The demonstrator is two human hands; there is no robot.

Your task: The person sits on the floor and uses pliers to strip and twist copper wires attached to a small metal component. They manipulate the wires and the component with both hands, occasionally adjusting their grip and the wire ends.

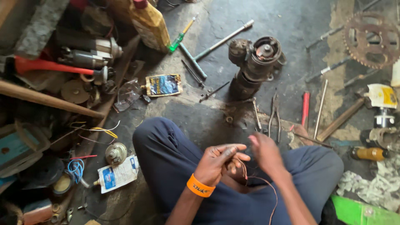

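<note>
Far left is a dim clutter pile, mostly hard to make out: red horn-shaped part [50,66], wooden stick [46,99] cut by the frame edge, blue and yellow loose wires [77,168], white tube [118,174] on the floor [200,121] just beside the person's knee. Amber bottle [148,23] cut off at top. Green-handled screwdriver [180,36] and T-handle wrench [216,46] lie near each other; dark motor assembly [254,62] stands upright behind the lap. Left hand [218,162], orange wristband, fingers curled shut around thin reddish wire [266,187], held over the lap; what sits under the palm is hidden. Right hand [264,152] motion-blurred, fingers loosely spread just beside the left; grip cannot be told. Wire trails down, cut by the bottom edge. Pliers [273,114] and red-handled tool [305,108] lie beyond the right hand; rusty sprocket [368,39] top right, yellow-white can [382,96] near the right edge. Open floor only between the lap and the motor.
</note>
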